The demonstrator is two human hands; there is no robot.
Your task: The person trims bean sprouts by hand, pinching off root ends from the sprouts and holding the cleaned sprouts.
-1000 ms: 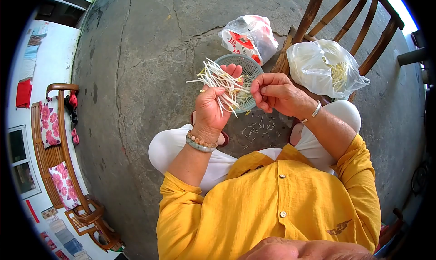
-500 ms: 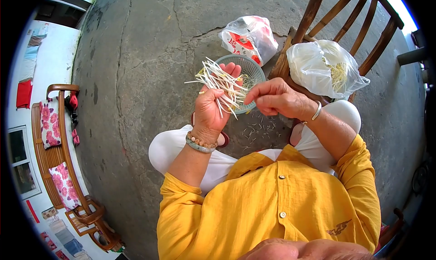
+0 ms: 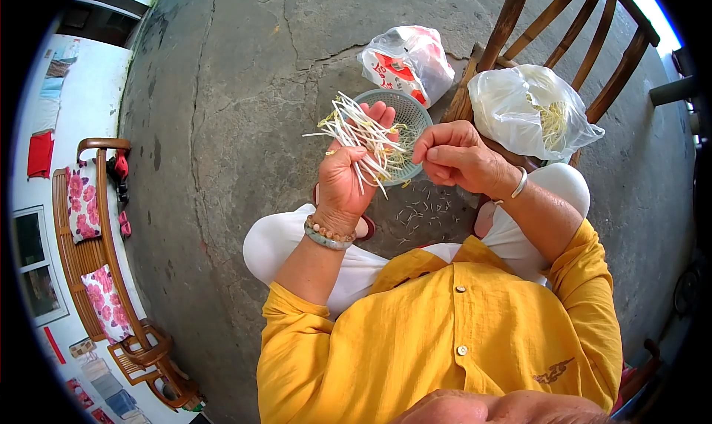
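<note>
A bundle of white bean sprouts (image 3: 361,136) with yellowish heads lies across the palm of my left hand (image 3: 348,176), its thumb pressed over them. Beneath that hand stands a grey-green plastic colander (image 3: 417,113) on the floor, with more sprouts inside, partly covered by my hand. To the right, my right hand (image 3: 463,157) is closed with thumb and forefinger pinched, just apart from the sprouts. Whatever sits in that pinch is too small to make out. Below the colander, thin root bits (image 3: 426,210) are scattered on the concrete.
A wooden chair (image 3: 460,101) at the right bears an open white plastic bag (image 3: 512,101) of sprouts. Behind the colander sits a red-and-white plastic bag (image 3: 408,61). Along the left wall stands a wooden bench (image 3: 78,265) with floral cushions. The concrete floor (image 3: 245,127) is cracked.
My right hand has moved slightly right, away from the sprouts in my left hand. The left hand has stayed nearly still with its bundle.
</note>
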